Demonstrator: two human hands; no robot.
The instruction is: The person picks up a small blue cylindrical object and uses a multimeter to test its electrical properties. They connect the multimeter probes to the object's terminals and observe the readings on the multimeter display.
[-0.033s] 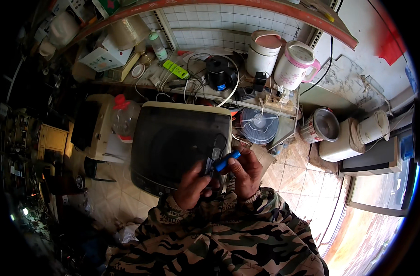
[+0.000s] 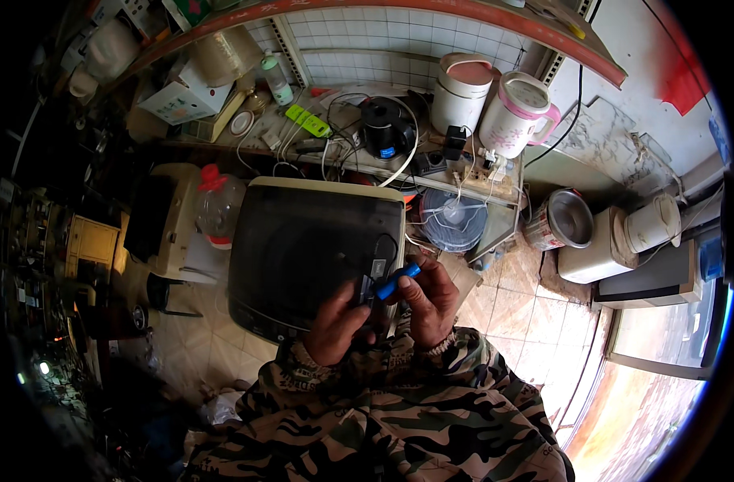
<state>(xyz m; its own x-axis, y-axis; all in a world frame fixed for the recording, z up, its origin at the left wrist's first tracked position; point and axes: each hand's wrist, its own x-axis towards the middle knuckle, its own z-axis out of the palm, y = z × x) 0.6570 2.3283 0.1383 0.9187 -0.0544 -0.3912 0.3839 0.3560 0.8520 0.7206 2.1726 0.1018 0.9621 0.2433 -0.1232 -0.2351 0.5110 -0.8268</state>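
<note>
Low in the centre, my left hand (image 2: 335,325) grips a dark narrow object (image 2: 365,292) whose exact kind I cannot tell. Beside it, my right hand (image 2: 433,301) pinches a small blue cylinder, like a battery cell (image 2: 397,281), held slantwise close against that dark object. Both hands are over the right front part of a top-loading appliance with a dark lid (image 2: 303,241) and a beige rim. Camouflage sleeves (image 2: 479,369) cover my forearms.
Behind stands a cluttered shelf (image 2: 495,185) with a black kettle (image 2: 379,128), two white jugs (image 2: 507,124), cables and a green strip (image 2: 307,119). A red-capped bottle (image 2: 217,209) is to the left. Metal and white buckets (image 2: 648,225) stand right, near a bright doorway (image 2: 648,402).
</note>
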